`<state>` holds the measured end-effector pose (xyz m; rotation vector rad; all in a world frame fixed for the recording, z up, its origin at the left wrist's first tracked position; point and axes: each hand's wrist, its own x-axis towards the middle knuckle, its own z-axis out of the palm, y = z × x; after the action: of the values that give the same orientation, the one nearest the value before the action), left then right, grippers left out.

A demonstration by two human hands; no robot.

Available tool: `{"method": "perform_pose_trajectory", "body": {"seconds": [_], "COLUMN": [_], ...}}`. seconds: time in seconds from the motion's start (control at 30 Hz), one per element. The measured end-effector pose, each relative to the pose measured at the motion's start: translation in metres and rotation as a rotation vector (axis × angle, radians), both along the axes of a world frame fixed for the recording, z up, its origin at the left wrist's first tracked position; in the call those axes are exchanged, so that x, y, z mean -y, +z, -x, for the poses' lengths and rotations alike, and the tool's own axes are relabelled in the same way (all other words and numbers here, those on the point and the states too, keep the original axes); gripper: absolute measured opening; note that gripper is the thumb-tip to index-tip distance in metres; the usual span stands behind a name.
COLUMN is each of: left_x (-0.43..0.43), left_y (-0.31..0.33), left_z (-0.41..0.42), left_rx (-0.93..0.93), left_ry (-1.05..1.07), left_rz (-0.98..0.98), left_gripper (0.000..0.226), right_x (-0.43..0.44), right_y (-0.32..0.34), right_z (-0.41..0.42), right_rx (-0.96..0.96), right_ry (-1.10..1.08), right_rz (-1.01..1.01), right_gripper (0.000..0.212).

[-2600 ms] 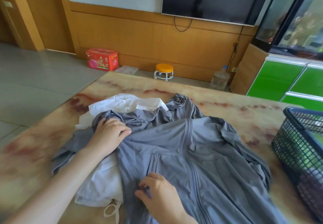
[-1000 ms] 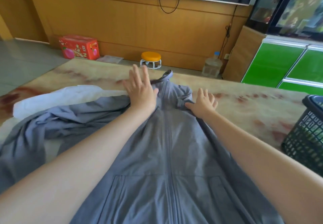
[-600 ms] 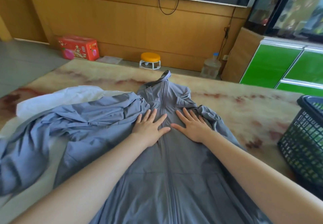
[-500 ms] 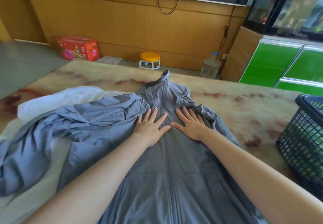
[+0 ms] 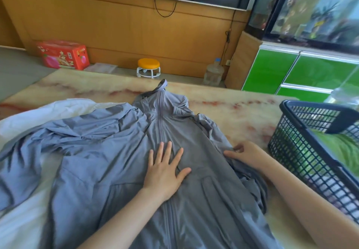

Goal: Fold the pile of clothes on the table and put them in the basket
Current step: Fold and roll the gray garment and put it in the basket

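A dark plastic mesh basket (image 5: 310, 151) stands at the right edge of the marbled beige table (image 5: 242, 113), and a white garment (image 5: 48, 111) lies under the left sleeve of the grey zip-up jacket (image 5: 116, 151) spread front-up across the table. The left hand (image 5: 165, 171) lies flat and open on the jacket's chest beside the zip. The right hand (image 5: 246, 153) pinches the jacket's right edge, near the basket.

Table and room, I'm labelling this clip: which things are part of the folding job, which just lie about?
Job: grey zip-up jacket; white garment under it; dark plastic mesh basket; left hand; right hand.

Lying about: red cardboard box; orange-topped stool; clear water jug.
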<state>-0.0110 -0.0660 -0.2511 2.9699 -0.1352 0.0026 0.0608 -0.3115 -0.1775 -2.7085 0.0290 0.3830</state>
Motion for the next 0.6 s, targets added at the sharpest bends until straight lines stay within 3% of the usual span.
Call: {"method": "perform_pose_trajectory", "body": {"seconds": [0.1, 0.17, 0.23, 0.3, 0.4, 0.47, 0.6], "left_x": [0.001, 0.001, 0.001, 0.0, -0.002, -0.003, -0.001], "left_y": [-0.003, -0.003, -0.002, -0.001, 0.001, 0.002, -0.004], "left_z": [0.002, 0.003, 0.003, 0.001, 0.0, 0.001, 0.0], "left_rx": [0.032, 0.05, 0.056, 0.059, 0.059, 0.045, 0.073], "left_ry": [-0.008, 0.01, 0.017, 0.025, 0.023, 0.022, 0.017], "left_rz": [0.014, 0.037, 0.049, 0.092, 0.208, 0.235, 0.08], "left_gripper": [0.101, 0.104, 0.105, 0.104, 0.096, 0.086, 0.103], "right_x": [0.006, 0.007, 0.011, 0.015, 0.011, 0.008, 0.01], "right_y": [0.002, 0.006, 0.019, 0.037, 0.055, 0.052, 0.032], "right_z": [0.009, 0.007, 0.002, -0.004, -0.016, -0.024, -0.026], "right_rx": [-0.102, -0.06, 0.123, 0.425, 0.741, 0.717, 0.309], "right_ry": [0.014, -0.021, -0.144, -0.234, -0.178, -0.122, -0.07], "right_rz": [0.008, 0.007, 0.015, 0.12, 0.319, 0.382, 0.257], "right_gripper": [0.042, 0.03, 0.02, 0.011, 0.017, 0.028, 0.043]}}
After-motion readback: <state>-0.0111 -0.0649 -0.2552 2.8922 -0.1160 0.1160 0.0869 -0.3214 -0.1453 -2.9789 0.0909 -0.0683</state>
